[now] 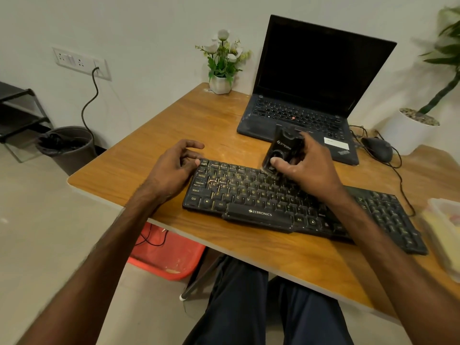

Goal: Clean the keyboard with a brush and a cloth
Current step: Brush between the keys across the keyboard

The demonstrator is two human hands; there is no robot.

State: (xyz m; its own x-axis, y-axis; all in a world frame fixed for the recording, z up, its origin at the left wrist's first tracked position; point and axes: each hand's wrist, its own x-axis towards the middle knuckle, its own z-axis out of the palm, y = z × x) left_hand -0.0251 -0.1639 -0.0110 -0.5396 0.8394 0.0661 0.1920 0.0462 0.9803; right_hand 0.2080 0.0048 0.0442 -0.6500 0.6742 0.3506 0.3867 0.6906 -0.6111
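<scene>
A long black Zebronics keyboard [249, 192] lay slantwise across the near part of a worn, wood-grain table [199, 125]. The right hand [306, 165] was curled round a stubby black plastic brush [281, 150], thumb pressed on its front face. It held the brush tilted over the upper key rows near the keyboard's middle (the brush's lower end was blurred, so contact with the keys could not be judged). The right forearm crossed the keyboard's right half and hid the keys beneath it. The left hand [174, 168] held nothing, its fingers loosely bent, fingertips resting at the keyboard's far-left corner. Just behind the brush stood an open dark laptop with a blank screen [311, 78], its front edge partly hidden by the brush and hand. A small white pot of artificial flowers [220, 83] stood at the table's far corner. A black wired mouse [378, 149] lay right of the laptop, near a white planter [408, 133]. A clear plastic container [445, 227] sat at the right edge.
</scene>
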